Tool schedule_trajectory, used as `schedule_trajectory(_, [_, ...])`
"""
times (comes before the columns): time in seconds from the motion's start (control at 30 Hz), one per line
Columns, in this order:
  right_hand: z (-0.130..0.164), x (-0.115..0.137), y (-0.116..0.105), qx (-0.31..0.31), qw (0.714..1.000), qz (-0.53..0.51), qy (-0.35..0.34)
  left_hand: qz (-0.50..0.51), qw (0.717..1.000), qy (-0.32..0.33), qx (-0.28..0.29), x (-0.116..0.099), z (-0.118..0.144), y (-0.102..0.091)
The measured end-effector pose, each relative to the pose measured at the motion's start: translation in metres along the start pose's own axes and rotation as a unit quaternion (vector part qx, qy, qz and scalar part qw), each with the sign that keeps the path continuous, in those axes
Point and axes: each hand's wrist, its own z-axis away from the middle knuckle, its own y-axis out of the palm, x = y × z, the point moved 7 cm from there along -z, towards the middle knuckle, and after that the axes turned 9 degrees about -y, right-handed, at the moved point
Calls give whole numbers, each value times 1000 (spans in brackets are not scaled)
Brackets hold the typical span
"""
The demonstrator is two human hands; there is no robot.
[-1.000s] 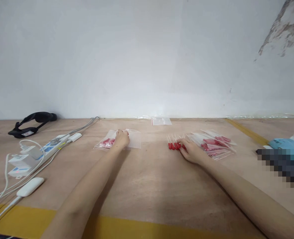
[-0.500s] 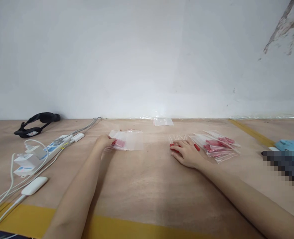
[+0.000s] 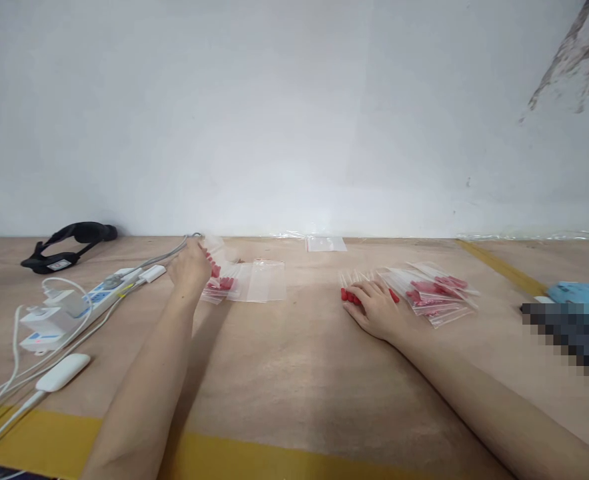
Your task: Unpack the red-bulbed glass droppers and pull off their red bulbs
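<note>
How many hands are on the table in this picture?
2. The left hand lifts a clear bag beside the bag pile; the right hand rests on red-tipped sticks by more bags.

**Plastic on matt board**

Under the left hand (image 3: pixel 189 268), glossy clear plastic bags (image 3: pixel 247 281) hold red pieces. Beside the right hand (image 3: pixel 374 308), more shiny bags (image 3: pixel 434 293). The table (image 3: pixel 294 373) looks matt, slightly rough wood.

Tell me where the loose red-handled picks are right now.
In the head view, the loose red-handled picks lie right of centre on the table, under the right hand fingertips, just left of the pile of filled bags.
</note>
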Motion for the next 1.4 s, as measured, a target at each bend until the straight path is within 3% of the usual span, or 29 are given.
schedule_trajectory(0.07, [0, 5, -6, -19, 1000, 11, -4, 78, 996, 20, -35, -12, 9, -10])
schedule_trajectory(0.13, [-1, 14, -12, -22, 999, 22, -11, 196, 980, 36, -16, -28, 25, -3])
schedule_trajectory(0.17, [-1, 20, -14, -18, 999, 26, -16, 258, 965, 39, 21, -38, 36, 8])
schedule_trajectory(0.27, [-3, 39, -14, -7, 999, 20, -41, 374, 898, 51, 228, -76, 82, 60])
schedule_trajectory(0.37, [-6, 56, -7, -25, 996, -6, -81, 373, 882, 77, 279, -102, 126, 90])
schedule_trajectory(0.47, [-11, 62, 5, -32, 994, -9, -107, 367, 879, 97, 289, -111, 154, 103])
schedule_trajectory(0.63, [-20, 60, 18, 1, 993, 15, -120, 343, 881, 128, 298, -101, 176, 95])
schedule_trajectory(0.73, [-20, 56, 19, 4, 993, 9, -114, 315, 889, 246, 221, -97, 183, 65])
schedule_trajectory(0.83, [-17, 52, 18, -12, 995, -21, -96, 299, 847, 402, 178, -102, 197, 45])
schedule_trajectory(0.93, [-15, 47, 18, -22, 996, -40, -80, 301, 808, 468, 192, -108, 203, 47])
schedule_trajectory(1.07, [-14, 45, 15, -47, 995, -48, -72, 317, 800, 465, 208, -113, 202, 57])
schedule_trajectory(1.27, [-14, 52, 10, -72, 989, -57, -116, 362, 805, 352, 310, -112, 193, 71])
schedule_trajectory(1.4, [-14, 51, 11, -75, 988, -63, -117, 386, 803, 300, 342, -110, 188, 78])
